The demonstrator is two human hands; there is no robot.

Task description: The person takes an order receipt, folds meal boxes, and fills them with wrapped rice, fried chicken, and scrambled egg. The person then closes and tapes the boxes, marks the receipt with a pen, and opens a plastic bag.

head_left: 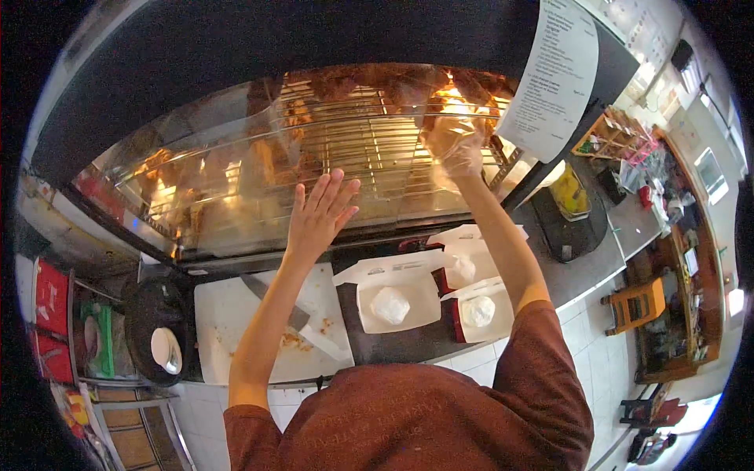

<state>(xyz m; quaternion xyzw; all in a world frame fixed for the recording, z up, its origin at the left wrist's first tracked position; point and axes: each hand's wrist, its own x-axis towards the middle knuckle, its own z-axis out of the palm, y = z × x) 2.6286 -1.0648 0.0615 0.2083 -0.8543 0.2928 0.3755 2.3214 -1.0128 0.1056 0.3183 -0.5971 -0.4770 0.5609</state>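
Head cam: right hand point(455, 145) in the lit case point(236, 86), left hand point(318, 216) up by the glass point(251, 200).
Right hand has clear plastic over it and is in among the racks point(353, 153), close to some brown food point(404, 94) – the crinkles and glare hide the fingers, so I can't tell if it's pinching anything. The food sits along the far side of the racks. Left hand is spread, fingers pointing up, thumb out to the side – can't tell if it touches the glass. Below there are three open boxes point(365, 318), each with a white bundle point(389, 305) inside. Left of those is a white board point(216, 314) with a knife and crumbs point(294, 342) on it.
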